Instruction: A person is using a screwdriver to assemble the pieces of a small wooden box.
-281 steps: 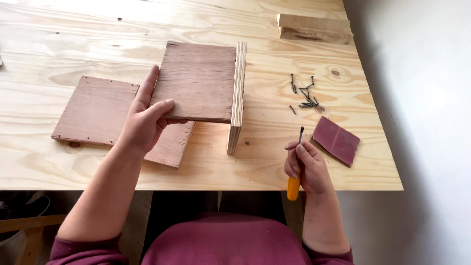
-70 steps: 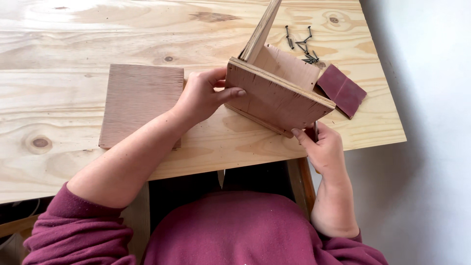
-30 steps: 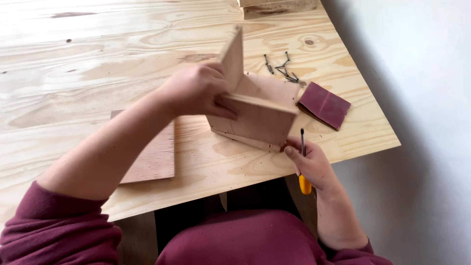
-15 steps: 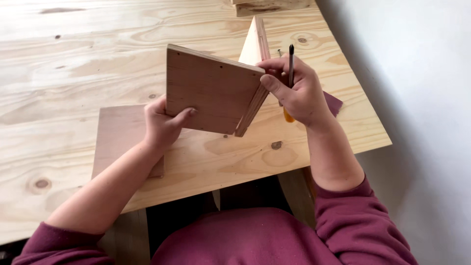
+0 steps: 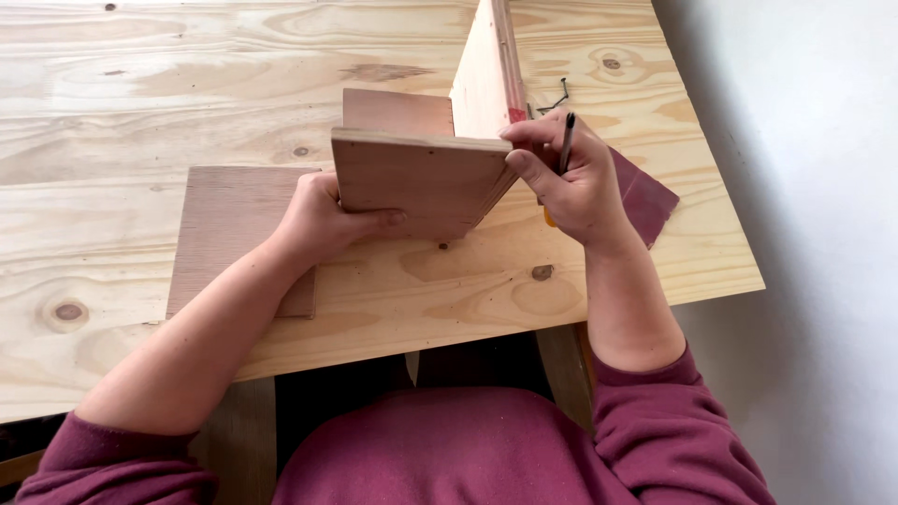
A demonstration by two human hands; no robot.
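We see both hands on a box (image 5: 421,178) of plywood panels, held just above the counter (image 5: 281,56) near its front edge. The left hand (image 5: 323,220) closes its grip on the box's front panel, thumb across the face, fingers behind. The right hand (image 5: 571,182) pinches the right corner of that panel with thumb and fingers, and the same grip is wrapped round a screwdriver (image 5: 565,145), dark shaft pointing up, yellow handle showing below the palm. A pale panel (image 5: 486,65) stands upright at the box's right side. A flat board (image 5: 238,229) lies on the counter under the left wrist. Sandpaper (image 5: 645,196) lies just right of the right hand. Screws (image 5: 557,98) lie beyond it.
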